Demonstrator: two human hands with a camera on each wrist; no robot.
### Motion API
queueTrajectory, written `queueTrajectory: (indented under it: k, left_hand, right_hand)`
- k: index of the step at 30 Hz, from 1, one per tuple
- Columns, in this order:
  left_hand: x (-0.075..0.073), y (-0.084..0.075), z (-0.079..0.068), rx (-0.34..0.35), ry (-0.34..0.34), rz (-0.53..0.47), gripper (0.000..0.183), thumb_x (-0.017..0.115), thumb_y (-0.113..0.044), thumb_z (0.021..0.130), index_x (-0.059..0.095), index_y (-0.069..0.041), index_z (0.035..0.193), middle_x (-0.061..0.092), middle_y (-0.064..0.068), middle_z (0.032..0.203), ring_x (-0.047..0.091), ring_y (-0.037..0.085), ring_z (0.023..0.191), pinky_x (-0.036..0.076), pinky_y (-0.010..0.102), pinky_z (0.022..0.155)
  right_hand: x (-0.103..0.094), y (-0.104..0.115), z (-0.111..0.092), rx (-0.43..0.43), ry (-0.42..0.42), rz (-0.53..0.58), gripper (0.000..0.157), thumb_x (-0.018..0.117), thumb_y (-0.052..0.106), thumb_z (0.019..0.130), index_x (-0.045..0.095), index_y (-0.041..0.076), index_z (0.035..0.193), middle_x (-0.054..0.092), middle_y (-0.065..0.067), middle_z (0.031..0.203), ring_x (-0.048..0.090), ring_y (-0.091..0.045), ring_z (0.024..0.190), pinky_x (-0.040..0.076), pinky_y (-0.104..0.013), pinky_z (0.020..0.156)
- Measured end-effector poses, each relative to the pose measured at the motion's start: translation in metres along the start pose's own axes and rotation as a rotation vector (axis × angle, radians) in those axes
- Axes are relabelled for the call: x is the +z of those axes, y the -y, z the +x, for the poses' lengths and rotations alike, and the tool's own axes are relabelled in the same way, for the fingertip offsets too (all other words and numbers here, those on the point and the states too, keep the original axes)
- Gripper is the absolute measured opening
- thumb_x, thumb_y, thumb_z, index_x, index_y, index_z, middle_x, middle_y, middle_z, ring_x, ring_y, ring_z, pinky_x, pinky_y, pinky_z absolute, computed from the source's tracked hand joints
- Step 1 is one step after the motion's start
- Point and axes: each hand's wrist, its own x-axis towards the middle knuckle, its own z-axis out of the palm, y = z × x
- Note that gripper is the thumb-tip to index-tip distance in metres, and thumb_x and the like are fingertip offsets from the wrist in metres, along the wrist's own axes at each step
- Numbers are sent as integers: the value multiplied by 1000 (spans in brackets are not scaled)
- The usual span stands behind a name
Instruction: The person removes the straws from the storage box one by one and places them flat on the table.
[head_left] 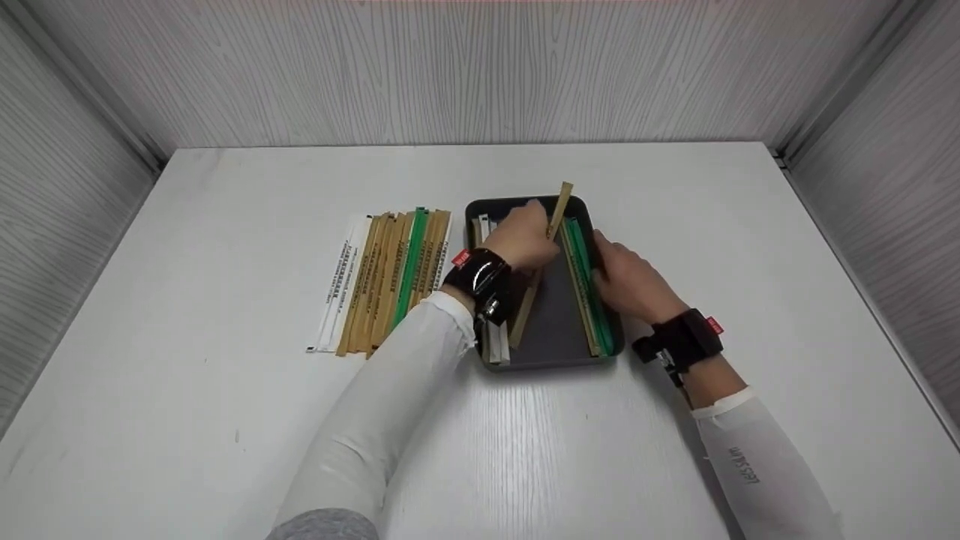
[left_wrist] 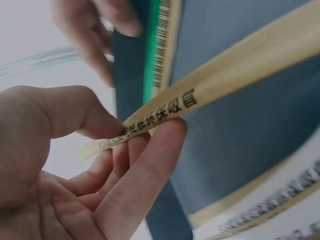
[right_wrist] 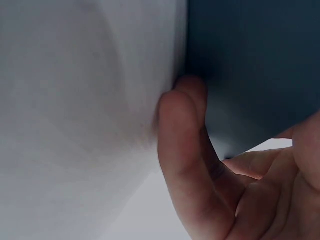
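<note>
My left hand (head_left: 521,236) is over the dark grey tray (head_left: 551,330), pinching a long tan paper-wrapped stick (left_wrist: 220,75) between thumb and fingers. Printed characters run along its wrapper. The stick lies slanted, its far end (head_left: 565,196) above the tray's back rim and its near end low over the tray floor. At the tray's right side, my right hand (head_left: 634,281) holds the edge, thumb at the rim and fingers along the outer wall. Inside the tray, green sticks (head_left: 596,315) and a tan one line the right wall; white sticks (head_left: 495,349) line the left.
Left of the tray, a row of wrapped sticks (head_left: 382,277) lies side by side on the white table (head_left: 225,315): white, several tan, and a green one. My left forearm crosses in front of their near ends. Grey wood-grain panels (head_left: 480,75) enclose the table at the back and sides.
</note>
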Motion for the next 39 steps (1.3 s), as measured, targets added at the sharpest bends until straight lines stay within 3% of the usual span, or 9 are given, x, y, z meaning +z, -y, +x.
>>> queueTrajectory:
  k: [3, 9, 16, 21, 28, 33, 39]
  left_hand:
    - [-12, -7, -7, 46, -32, -30, 33, 61, -6, 91, 51, 2, 121, 56, 5, 87, 55, 18, 68, 47, 29, 56]
    - [-44, -18, -29, 143, -115, -116, 31, 58, -11, 98, 50, 0, 127, 63, 12, 109, 59, 18, 85, 48, 27, 71]
    - [-76, -2, -53, 135, -210, -191, 34, 54, -11, 101, 47, -2, 133, 64, 12, 111, 59, 21, 83, 45, 30, 70]
    - [-98, 34, -63, 57, -271, -129, 36, 54, -10, 99, 47, -1, 133, 63, 13, 111, 60, 22, 83, 49, 32, 68]
    - [-120, 102, -81, -128, -285, -17, 40, 56, -14, 97, 49, 4, 132, 62, 16, 110, 61, 22, 80, 52, 34, 66]
    - [-127, 146, -94, -213, -250, 23, 42, 55, -17, 97, 52, 9, 130, 62, 21, 112, 60, 18, 72, 49, 30, 62]
    - [-126, 185, -104, -280, -230, 42, 43, 55, -16, 97, 53, 13, 129, 62, 26, 109, 59, 19, 71, 48, 28, 59]
  right_hand:
    - [0, 0, 0, -4, -3, -7, 63, 44, 11, 109, 15, -5, 163, 46, -34, 149, 57, -43, 124, 47, -57, 104]
    - [-1, -1, 0, -14, -9, -1, 63, 43, 12, 108, 15, -3, 163, 50, -33, 145, 59, -40, 118, 49, -56, 101]
    - [-2, -2, -2, -17, -4, -13, 63, 43, 11, 108, 15, -6, 162, 47, -34, 147, 58, -41, 118, 49, -54, 99]
    - [-1, -2, -3, 0, 5, -7, 64, 43, 12, 109, 13, -5, 163, 45, -34, 150, 57, -41, 121, 49, -55, 100]
    - [-2, -4, -5, 4, -4, 7, 64, 43, 12, 109, 14, -4, 163, 44, -34, 152, 57, -40, 121, 48, -56, 103]
    - [-2, -5, -5, 5, -1, 14, 64, 42, 12, 108, 13, -4, 163, 42, -35, 152, 56, -41, 122, 46, -57, 104]
    - [-1, -5, -4, 2, 0, 18, 64, 42, 12, 108, 13, -5, 163, 42, -35, 153, 57, -41, 123, 47, -56, 105]
